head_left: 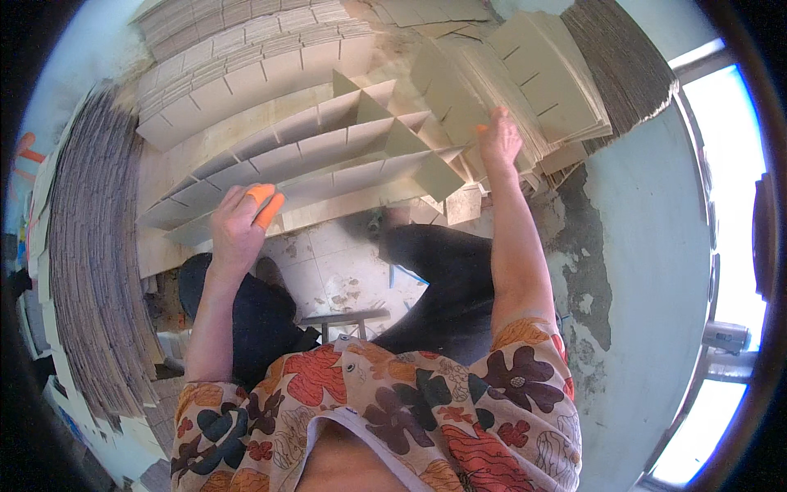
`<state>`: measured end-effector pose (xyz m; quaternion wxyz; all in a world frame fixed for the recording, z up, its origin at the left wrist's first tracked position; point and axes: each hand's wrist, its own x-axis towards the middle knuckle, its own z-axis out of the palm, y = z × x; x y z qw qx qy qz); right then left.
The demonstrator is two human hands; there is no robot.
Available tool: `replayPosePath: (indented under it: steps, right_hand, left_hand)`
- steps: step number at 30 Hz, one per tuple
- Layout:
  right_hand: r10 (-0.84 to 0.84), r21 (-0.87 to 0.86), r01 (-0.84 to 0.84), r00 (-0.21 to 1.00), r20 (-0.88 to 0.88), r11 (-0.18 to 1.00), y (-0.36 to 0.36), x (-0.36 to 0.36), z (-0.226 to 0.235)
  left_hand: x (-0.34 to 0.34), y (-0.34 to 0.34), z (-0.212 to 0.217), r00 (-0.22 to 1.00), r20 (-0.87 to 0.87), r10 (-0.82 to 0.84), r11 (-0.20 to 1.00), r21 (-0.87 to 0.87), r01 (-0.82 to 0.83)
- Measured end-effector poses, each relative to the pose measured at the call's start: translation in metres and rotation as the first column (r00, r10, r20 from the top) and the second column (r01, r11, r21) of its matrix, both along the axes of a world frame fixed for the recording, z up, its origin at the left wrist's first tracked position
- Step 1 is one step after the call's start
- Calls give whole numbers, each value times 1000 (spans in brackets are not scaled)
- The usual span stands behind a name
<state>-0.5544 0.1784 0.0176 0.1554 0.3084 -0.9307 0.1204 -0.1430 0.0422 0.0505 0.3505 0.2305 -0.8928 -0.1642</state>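
My left hand [239, 223], with orange covers on two fingertips, rests on the near edge of a row of long slotted cardboard strips [279, 160] that stand upright side by side. Two short cross pieces [410, 139] sit slotted across the strips at their right end. My right hand [498, 138], also with an orange fingertip cover, reaches up to a pile of short slotted cardboard pieces [525, 82] on the right, its fingers pressed on the top sheets. Whether it grips a piece I cannot tell.
A tall stack of flat cardboard [90, 262] lies on the left, and more slotted strips [246, 49] are piled at the top. Another dark-edged stack [623, 66] stands at the upper right. My knees and a tiled floor [328, 262] are below the work.
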Motion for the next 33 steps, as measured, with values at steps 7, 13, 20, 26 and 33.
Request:
replayPosePath:
  steps: [7,13,20,26,33]
  right_hand:
    - [55,-440,-75,997,-58,895,23,39,125]
    - [447,-671,-6,749,488,742,24,47,100]
    - [374,-473,-21,644,668,881,27,35,55]
    - [492,-592,-9,567,660,806,40,37,80]
    - [708,-617,-506,696,120,602,8,108,120]
  left_hand:
    - [-2,0,-10,997,73,12,995,-103,-5]
    - [-13,-2,-24,994,109,-25,996,-86,35]
    - [-13,-7,-34,994,107,-1,999,-50,6]
    - [-14,-5,-28,998,58,21,998,-59,-18]
    - [-39,0,-24,998,65,-28,999,-39,31]
